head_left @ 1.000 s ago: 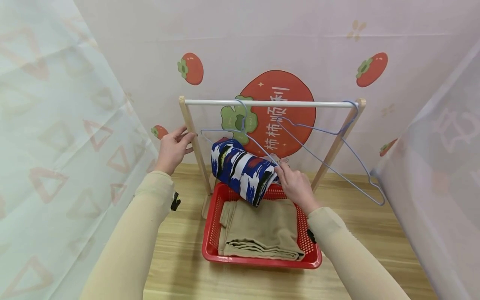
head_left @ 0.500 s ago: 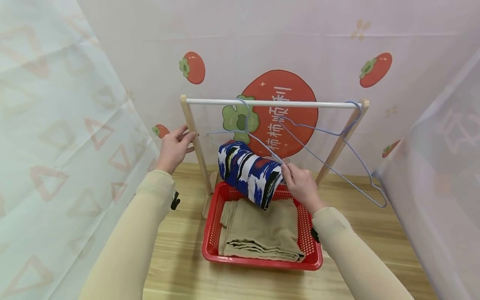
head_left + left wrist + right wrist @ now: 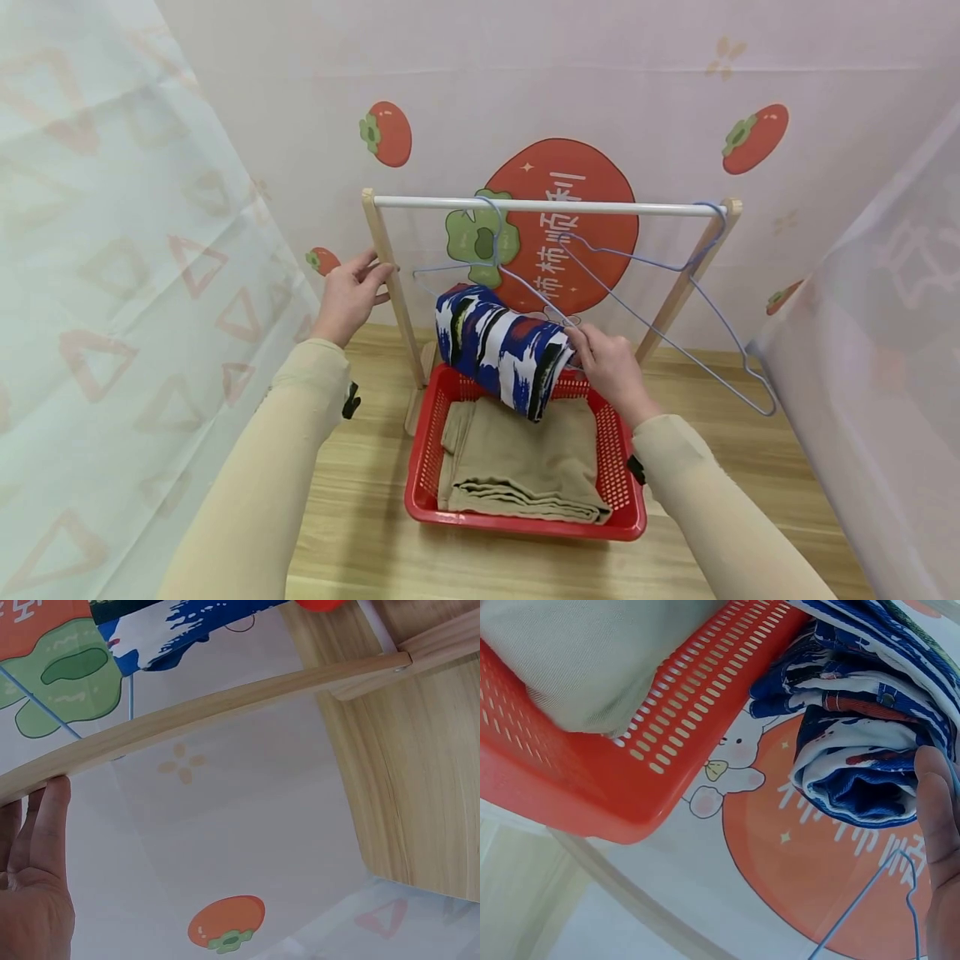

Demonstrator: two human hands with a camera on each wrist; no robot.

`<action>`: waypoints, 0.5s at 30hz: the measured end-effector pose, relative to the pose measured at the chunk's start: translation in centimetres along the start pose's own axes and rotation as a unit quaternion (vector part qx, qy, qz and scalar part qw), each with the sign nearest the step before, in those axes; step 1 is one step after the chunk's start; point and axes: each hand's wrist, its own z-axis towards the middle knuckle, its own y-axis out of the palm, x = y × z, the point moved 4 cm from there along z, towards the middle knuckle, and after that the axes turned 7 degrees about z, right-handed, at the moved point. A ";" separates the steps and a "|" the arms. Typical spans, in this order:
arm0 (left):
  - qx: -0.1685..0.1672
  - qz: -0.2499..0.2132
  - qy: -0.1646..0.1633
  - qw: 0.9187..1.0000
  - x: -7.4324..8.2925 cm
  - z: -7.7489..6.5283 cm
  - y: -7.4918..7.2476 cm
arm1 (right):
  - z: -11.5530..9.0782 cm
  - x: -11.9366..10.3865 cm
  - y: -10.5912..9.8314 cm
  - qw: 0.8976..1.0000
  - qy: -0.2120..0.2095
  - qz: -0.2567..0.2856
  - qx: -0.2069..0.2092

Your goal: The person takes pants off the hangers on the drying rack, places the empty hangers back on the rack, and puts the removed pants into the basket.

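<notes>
In the head view my left hand (image 3: pixel 351 297) holds the left wooden post of a small clothes rack (image 3: pixel 465 202), fingertips showing just past it. The left wrist view shows those fingers (image 3: pixel 49 825) against the post's edge. My right hand (image 3: pixel 611 371) pinches the right corner of a blue wire hanger (image 3: pixel 536 293) hooked on the white rail. Folded over that hanger is a blue, white and black patterned garment (image 3: pixel 498 346), hanging tilted, lower at the right. In the right wrist view its rolled end (image 3: pixel 862 780) lies right beside my fingers.
Below the garment stands a red perforated basket (image 3: pixel 525 523) with folded khaki cloth (image 3: pixel 525 458) in it. A second blue hanger (image 3: pixel 626 321) hangs bare on the rail's right end, slanting outward. Printed sheets (image 3: pixel 285 100) wall the back and both sides.
My right hand has moved slightly to the right and down, and the patterned garment has shifted right with it. My left hand stays at the post.
</notes>
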 end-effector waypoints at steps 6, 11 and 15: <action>0.001 -0.004 -0.002 1.000 0.0 0.0 -0.1 | -0.2 -0.2 -0.6 0.998 -0.022 -0.034 0.044; 0.003 -0.004 0.001 1.000 -0.1 0.1 -0.1 | -0.3 -0.1 -1.2 0.997 -0.026 -0.032 0.064; -0.001 -0.002 0.002 1.000 -0.2 0.2 -0.1 | -0.4 0.0 -1.6 0.998 -0.002 0.001 0.059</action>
